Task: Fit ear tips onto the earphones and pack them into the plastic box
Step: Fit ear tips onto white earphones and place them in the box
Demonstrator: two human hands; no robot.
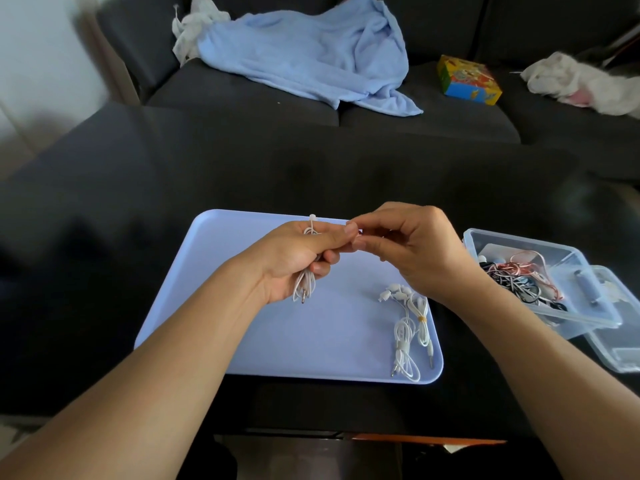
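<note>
My left hand grips a coiled white earphone above the lilac tray; its jack hangs below my palm and one earbud sticks up above my fingers. My right hand meets the left thumb and pinches something small at the fingertips; what it is stays hidden. Several more white earphones lie bundled at the tray's right side. To the right stands a clear plastic box holding tangled earphones in black, white and pink.
The clear lid lies beside the box on the black table. Behind is a dark sofa with a blue towel, a colourful carton and white cloths.
</note>
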